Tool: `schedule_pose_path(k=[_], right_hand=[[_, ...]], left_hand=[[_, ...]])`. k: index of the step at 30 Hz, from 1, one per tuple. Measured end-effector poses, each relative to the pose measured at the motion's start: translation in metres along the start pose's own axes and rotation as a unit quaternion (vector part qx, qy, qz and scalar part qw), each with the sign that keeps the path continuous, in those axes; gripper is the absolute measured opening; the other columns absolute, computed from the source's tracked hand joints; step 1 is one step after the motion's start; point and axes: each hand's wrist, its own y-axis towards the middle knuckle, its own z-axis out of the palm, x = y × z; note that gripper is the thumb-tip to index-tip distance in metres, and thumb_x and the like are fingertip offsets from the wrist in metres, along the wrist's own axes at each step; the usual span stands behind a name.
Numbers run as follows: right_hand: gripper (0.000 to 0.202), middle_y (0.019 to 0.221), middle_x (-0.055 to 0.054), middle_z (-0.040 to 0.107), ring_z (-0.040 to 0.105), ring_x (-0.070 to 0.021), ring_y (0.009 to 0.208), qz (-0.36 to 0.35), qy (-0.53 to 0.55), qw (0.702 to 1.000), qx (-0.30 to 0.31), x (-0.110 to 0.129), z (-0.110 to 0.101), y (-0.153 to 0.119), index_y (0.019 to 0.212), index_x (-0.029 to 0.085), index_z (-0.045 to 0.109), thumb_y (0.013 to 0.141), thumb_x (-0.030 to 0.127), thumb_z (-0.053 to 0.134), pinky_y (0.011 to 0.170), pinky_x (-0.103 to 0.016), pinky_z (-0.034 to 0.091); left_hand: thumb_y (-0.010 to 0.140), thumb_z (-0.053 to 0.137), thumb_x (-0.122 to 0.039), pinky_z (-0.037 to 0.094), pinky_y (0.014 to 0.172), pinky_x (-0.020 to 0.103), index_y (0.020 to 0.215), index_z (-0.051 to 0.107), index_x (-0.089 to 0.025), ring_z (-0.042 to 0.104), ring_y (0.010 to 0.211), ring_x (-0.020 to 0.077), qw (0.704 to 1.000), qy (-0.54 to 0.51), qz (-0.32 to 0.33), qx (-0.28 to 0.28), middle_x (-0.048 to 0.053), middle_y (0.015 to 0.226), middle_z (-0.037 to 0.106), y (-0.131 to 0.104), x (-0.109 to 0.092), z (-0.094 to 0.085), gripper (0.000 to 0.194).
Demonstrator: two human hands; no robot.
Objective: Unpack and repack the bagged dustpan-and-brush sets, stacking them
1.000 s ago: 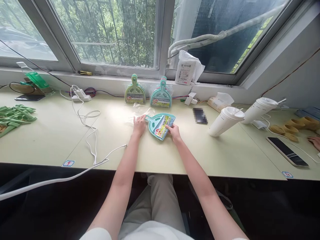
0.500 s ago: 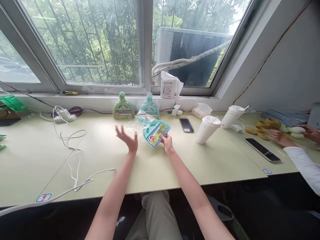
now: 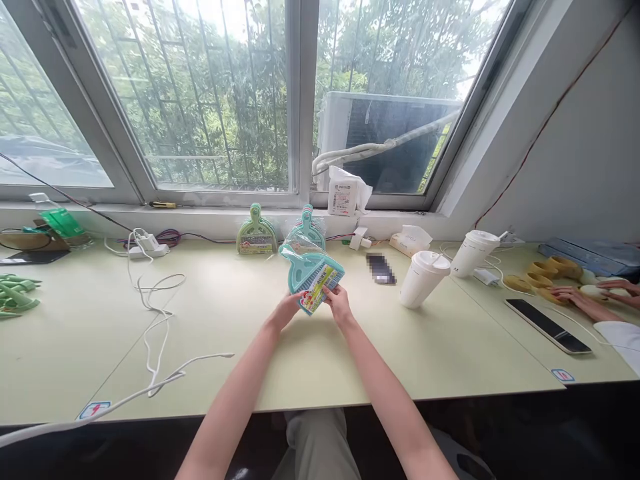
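A teal dustpan and brush set [image 3: 309, 273] with a printed label is held up over the table, tilted, its handle pointing to the upper left. My left hand [image 3: 289, 310] grips its lower left edge. On the lower right edge, my right hand [image 3: 339, 303] has its thumb over the label. Clear plastic wrap shows around the handle. Behind it, another teal dustpan set [image 3: 307, 229] leans against the wall under the window. A green dustpan set [image 3: 257, 233] stands to the left of that one, also in clear wrap.
White cups [image 3: 424, 280] and a blurred phone [image 3: 381, 269] stand or lie to the right. White cables [image 3: 155, 333] trail across the left side. Farther right, a co-worker's hands [image 3: 585, 303] touch yellow and pale pieces beside a black phone [image 3: 547, 325]. Green pieces [image 3: 17, 293] lie far left.
My left hand, spread and apart from the dustpan before, has moved right and closed on its left edge. My right hand keeps its hold. The camera view has tilted up slightly.
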Motion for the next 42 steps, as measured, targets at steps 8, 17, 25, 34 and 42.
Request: schedule_pose_path(k=[8, 17, 25, 34, 42], right_hand=[[0.041, 0.096, -0.008, 0.071, 0.067, -0.019, 0.082, -0.018, 0.002, 0.999, -0.036, 0.0, -0.009, 0.006, 0.089, 0.014, 0.064, 0.059, 0.037, 0.08, 0.07, -0.032, 0.058], [0.04, 0.096, -0.008, 0.07, 0.067, -0.0186, 0.083, -0.034, 0.005, 0.994, -0.103, -0.004, -0.008, 0.005, 0.09, 0.013, 0.063, 0.059, 0.034, 0.079, 0.07, -0.03, 0.058], [0.038, 0.097, -0.007, 0.07, 0.067, -0.0192, 0.087, -0.024, 0.023, 0.992, -0.119, -0.006, -0.006, 0.005, 0.091, 0.015, 0.062, 0.061, 0.032, 0.078, 0.072, -0.029, 0.059], [0.036, 0.098, -0.006, 0.071, 0.068, -0.0199, 0.088, 0.002, 0.046, 0.996, -0.08, -0.007, -0.014, 0.01, 0.089, 0.016, 0.064, 0.061, 0.031, 0.08, 0.076, -0.03, 0.059], [0.035, 0.097, -0.006, 0.071, 0.068, -0.0205, 0.088, 0.003, 0.038, 0.995, -0.091, -0.003, -0.01, 0.005, 0.088, 0.016, 0.064, 0.061, 0.031, 0.08, 0.076, -0.031, 0.059]], left_hand=[[0.079, 0.064, -0.038, 0.041, 0.096, 0.041, 0.128, 0.05, -0.022, 0.051, 0.119, 0.027, 0.999, 0.017, 0.009, 0.033, 0.012, 0.131, 0.054, 0.007, 0.005, -0.001, 0.053], [0.079, 0.063, -0.044, 0.042, 0.098, 0.047, 0.126, 0.05, -0.024, 0.05, 0.121, 0.0284, 0.996, 0.045, -0.072, 0.03, 0.011, 0.133, 0.052, 0.003, 0.009, 0.007, 0.053], [0.065, 0.077, -0.035, 0.043, 0.099, 0.045, 0.137, 0.033, -0.026, 0.052, 0.118, 0.027, 0.988, 0.097, 0.086, -0.086, 0.01, 0.129, 0.055, 0.011, 0.01, 0.024, 0.084], [0.074, 0.066, -0.047, 0.041, 0.098, 0.046, 0.124, 0.053, -0.025, 0.051, 0.12, 0.0288, 0.99, 0.136, -0.022, -0.027, 0.01, 0.129, 0.056, 0.004, -0.001, 0.028, 0.056], [0.082, 0.058, -0.047, 0.039, 0.101, 0.046, 0.133, 0.044, -0.026, 0.045, 0.126, 0.0282, 0.99, 0.126, -0.056, -0.023, 0.009, 0.138, 0.049, 0.0, 0.004, 0.032, 0.057]])
